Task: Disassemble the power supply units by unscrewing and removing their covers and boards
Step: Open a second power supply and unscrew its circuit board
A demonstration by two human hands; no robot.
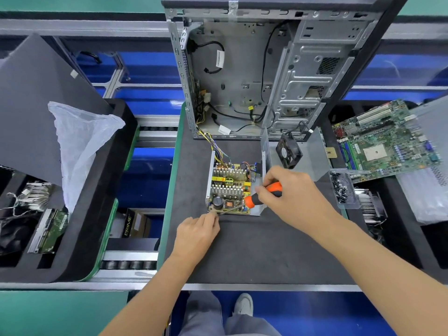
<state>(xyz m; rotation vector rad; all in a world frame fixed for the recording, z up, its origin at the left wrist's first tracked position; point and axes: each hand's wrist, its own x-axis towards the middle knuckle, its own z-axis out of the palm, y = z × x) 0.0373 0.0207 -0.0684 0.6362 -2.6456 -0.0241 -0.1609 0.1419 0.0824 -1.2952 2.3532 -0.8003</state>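
My right hand [288,190] grips the screwdriver [254,198], its shaft slanting down-left across the open power supply [232,190] on the table [254,248] to the near-left corner, where my left hand's fingers [213,218] pinch its tip.

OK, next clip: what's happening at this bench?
A person is taking apart an open power supply unit on the dark mat. The right hand grips an orange-and-black screwdriver, its shaft angled down to the board's near-left corner, where the left hand steadies the tip. The cover is already off and the board still sits in its tray. An empty computer case stands behind, wires running to the unit.
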